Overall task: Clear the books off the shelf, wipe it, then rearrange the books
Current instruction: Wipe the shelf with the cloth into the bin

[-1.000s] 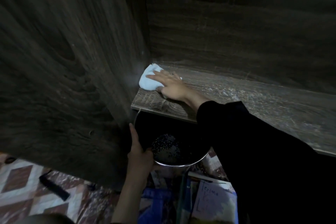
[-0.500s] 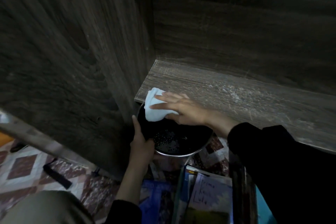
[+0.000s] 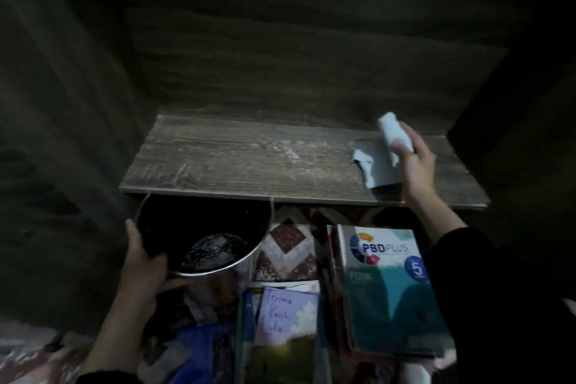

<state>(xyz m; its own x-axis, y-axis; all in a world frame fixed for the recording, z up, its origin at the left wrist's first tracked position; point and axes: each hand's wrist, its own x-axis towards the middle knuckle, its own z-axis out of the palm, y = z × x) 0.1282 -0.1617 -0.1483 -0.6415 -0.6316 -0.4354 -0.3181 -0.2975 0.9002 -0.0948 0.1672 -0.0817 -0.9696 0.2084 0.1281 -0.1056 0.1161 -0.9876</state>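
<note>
The dark wooden shelf point(image 3: 249, 162) is bare of books and shows pale dust streaks near its middle. My right hand point(image 3: 416, 162) is at the shelf's right end, shut on a pale blue cloth point(image 3: 378, 162) that hangs down onto the board. Below the shelf's left front edge, my left hand point(image 3: 141, 262) grips the rim of a round metal bowl point(image 3: 205, 237) with specks inside. Books lie on the floor below: a teal "PBD PLUS" book point(image 3: 389, 293) on a stack, and a purple-and-green booklet point(image 3: 286, 324) to its left.
The cabinet's side walls point(image 3: 62, 134) close in the shelf on left and right, with a back panel point(image 3: 296, 72) behind. Patterned floor tiles point(image 3: 288, 246) show between bowl and books. A blue item point(image 3: 199, 349) lies at the bottom centre.
My right hand carried the cloth from the shelf's left corner, over the bowl at the front edge, to the right end. The view shifted right, showing the books. The left hand stays on the bowl.
</note>
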